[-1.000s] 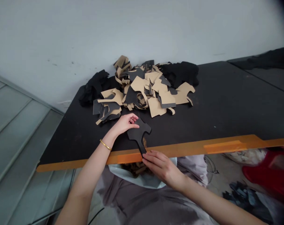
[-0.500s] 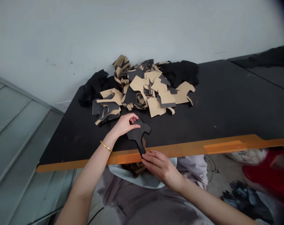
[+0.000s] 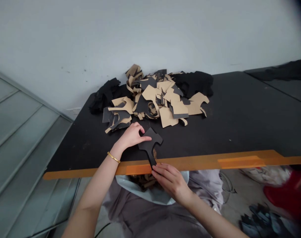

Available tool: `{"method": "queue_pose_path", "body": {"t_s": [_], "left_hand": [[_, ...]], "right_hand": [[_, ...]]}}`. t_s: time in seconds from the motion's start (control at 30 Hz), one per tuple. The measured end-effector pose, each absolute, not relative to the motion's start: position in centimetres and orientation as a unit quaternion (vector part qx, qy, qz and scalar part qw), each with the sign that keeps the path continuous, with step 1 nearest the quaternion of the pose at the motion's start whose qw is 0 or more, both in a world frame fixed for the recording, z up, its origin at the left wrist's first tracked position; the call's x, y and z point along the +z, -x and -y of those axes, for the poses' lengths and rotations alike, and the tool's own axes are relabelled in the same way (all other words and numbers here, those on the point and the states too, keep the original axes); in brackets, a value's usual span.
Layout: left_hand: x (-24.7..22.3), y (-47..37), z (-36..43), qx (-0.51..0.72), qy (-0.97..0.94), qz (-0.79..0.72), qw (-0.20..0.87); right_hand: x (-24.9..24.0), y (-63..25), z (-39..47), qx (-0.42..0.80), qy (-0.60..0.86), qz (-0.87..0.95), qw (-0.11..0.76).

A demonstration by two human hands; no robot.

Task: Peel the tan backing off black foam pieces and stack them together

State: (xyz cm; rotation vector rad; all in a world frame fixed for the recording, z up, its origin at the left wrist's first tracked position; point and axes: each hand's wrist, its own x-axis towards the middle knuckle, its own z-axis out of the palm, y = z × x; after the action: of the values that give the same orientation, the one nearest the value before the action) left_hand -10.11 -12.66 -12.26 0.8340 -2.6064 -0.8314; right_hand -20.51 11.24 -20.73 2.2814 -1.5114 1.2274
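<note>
Thumb of my left hand [image 3: 132, 135] rests on the black cut-out [image 3: 154, 136] at the taped table edge [image 3: 190, 162]; my right hand [image 3: 174, 183] touches its stem [image 3: 151, 158]. Whether either clamps, I can't tell; uneven pulling could crease that narrow stem.

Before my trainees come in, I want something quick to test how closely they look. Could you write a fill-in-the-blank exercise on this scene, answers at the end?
1. The gold bangle is worn on the person's ____ arm.
2. The ____ hand is at the narrow end of the black cut-out piece.
3. The tape along the front edge of the table is ____ in colour.
4. The heap of tan and black scraps lies near the pale ____ behind the table.

Missing words: left; right; orange; wall.
</note>
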Motion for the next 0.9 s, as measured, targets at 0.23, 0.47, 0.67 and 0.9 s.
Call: {"method": "queue_pose_path", "body": {"t_s": [0.23, 0.47, 0.67, 0.9], "left_hand": [[-12.2, 10.1, 12.3, -0.453, -0.289, 0.832, 0.134], [-12.3, 11.1, 11.2, -0.632, -0.282, 0.699, 0.184], [-11.5, 12.1, 10.3, -0.663, -0.300, 0.641, 0.246], [-9.1, 15.9, 10.0, -0.689, -0.281, 0.601, 0.293]], "right_hand": [[-21.2, 20.5, -11.1, 0.402, -0.757, 0.506, 0.094], [-18.9, 20.8, -11.3, 0.440, -0.745, 0.500, 0.046], [-13.6, 26.0, -5.4, 0.604, -0.513, 0.597, -0.126], [-11.0, 32.5, 3.6, 0.621, -0.508, 0.536, -0.262]]}}
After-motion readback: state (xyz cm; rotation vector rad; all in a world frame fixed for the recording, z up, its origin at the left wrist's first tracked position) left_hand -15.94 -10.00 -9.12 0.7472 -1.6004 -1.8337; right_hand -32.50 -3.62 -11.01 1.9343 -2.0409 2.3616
